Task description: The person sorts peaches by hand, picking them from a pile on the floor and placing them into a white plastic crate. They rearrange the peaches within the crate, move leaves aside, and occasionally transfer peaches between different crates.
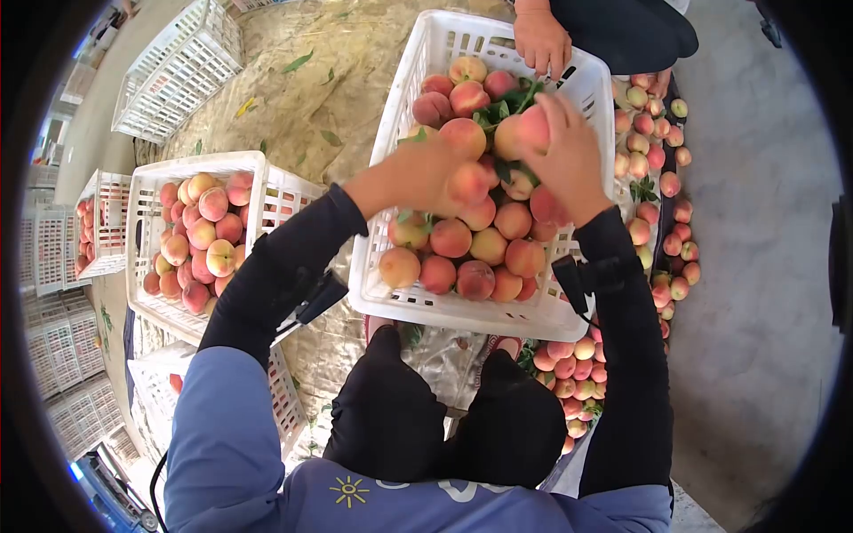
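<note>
Peaches (475, 279): round, red blushed over yellow, some nearly all red, a few mostly yellow-orange.
Where they lie: heaped in the white crate (462, 317) in front of me, under and between my two hands.
My right hand (576, 160): fingers curled round a peach (531, 131), gripping it above the heap.
My left hand (418, 178): blurred, beside a peach (468, 184); I cannot tell whether it grips.
Leaves (482, 118): green, several, among the peaches between my hands and the far end.
Peach count: more than twenty showing in my crate; overlap hides the rest.
Other person's hands: one (542, 40) at my crate's far end.
Left crate (197, 164): one, also heaped with peaches.
</note>
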`<state>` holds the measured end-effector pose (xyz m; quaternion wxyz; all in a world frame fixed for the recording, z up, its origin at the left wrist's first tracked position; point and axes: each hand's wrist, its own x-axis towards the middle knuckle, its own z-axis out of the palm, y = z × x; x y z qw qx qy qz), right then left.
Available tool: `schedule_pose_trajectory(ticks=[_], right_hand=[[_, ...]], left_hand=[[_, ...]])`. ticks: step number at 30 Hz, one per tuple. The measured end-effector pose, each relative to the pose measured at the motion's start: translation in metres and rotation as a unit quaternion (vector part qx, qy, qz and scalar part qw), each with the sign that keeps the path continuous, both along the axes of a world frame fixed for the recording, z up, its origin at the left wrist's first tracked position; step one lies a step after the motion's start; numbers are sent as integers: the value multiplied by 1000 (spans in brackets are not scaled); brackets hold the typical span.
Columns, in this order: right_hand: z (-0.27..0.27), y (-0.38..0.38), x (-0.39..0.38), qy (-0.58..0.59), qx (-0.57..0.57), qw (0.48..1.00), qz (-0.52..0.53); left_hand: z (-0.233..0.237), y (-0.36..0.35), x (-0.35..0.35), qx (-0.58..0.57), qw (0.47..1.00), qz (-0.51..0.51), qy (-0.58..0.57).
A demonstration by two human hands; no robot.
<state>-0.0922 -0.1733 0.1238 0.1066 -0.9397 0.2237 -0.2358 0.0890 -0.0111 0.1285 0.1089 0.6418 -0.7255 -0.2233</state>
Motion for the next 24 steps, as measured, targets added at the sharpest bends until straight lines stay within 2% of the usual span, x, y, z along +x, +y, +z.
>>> schedule_pose_trajectory(ticks=[1,3,4,5,6,7,8,10,12,14,15,16,17,18,20,22,24], right_hand=[[0,-3,3,-9,-114,992,-48],[0,5,8,-33,-113,992,-55],[0,9,11,-58,-115,990,-65],[-11,12,12,-72,-26,996,-40],[-16,22,13,-73,-25,996,-37],[-18,39,16,-72,122,990,7],[-20,53,19,-69,265,960,51],[-36,72,21,-57,292,951,87],[-43,79,28,-47,317,940,120],[-42,85,37,44,242,966,77],[-42,88,42,43,242,966,82],[-41,92,48,61,99,985,125],[-40,96,54,76,-46,983,163],[-46,101,63,72,-47,982,167],[-74,110,83,59,-170,976,126],[-82,107,96,92,-141,979,111],[-76,106,93,105,-66,984,124]], left_hand=[[-1,-5,5,2,1000,1,1],[-5,-17,20,-13,968,199,153],[-12,-30,32,-13,967,202,152],[-23,-45,43,-47,958,243,143],[-31,-54,48,-81,946,283,132],[-32,-57,48,-83,945,288,130],[-33,-61,49,-115,944,283,128],[-32,-56,51,-146,941,279,122],[-30,-29,42,-295,934,199,30],[-16,10,33,-282,943,174,7],[-19,29,32,-279,943,180,5],[-22,45,30,-276,943,186,1],[-26,62,23,-276,942,190,-4],[-30,78,14,-265,935,233,20],[-43,95,3,-251,927,277,45],[-52,106,-10,-256,902,325,127],[-54,110,-13,-242,901,337,125]])
